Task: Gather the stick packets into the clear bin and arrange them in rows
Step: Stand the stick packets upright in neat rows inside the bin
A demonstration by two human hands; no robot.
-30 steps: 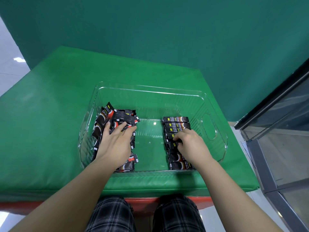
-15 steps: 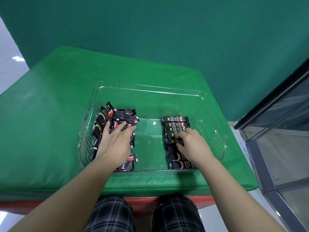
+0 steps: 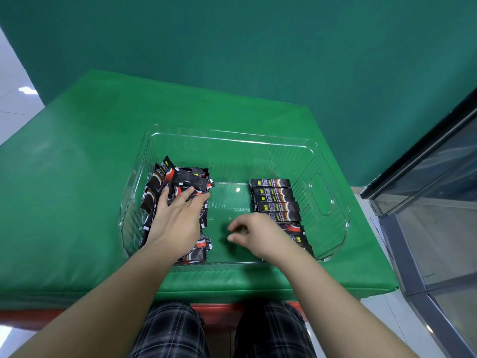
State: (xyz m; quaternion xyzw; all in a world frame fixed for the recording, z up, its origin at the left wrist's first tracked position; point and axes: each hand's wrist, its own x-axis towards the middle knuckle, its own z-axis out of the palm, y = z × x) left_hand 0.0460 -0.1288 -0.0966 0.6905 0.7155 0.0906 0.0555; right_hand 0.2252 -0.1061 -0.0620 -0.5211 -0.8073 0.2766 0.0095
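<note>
Clear plastic bin (image 3: 333, 218): loose black stick packets (image 3: 180, 182) at its left wall are steadied under the flat left hand (image 3: 175, 223); the empty, loosely curled right hand (image 3: 258, 233) is held beside the neat packet row (image 3: 276, 202) at its right, seemingly for fetching another.

Green backdrop wall (image 3: 258, 47), green padded table (image 3: 77, 202), pale floor (image 3: 10, 99)

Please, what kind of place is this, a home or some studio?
Probably a staged recording or test space, not a home: a plain green backdrop, a padded green table cover, and one clear bin of stick packets.
</note>
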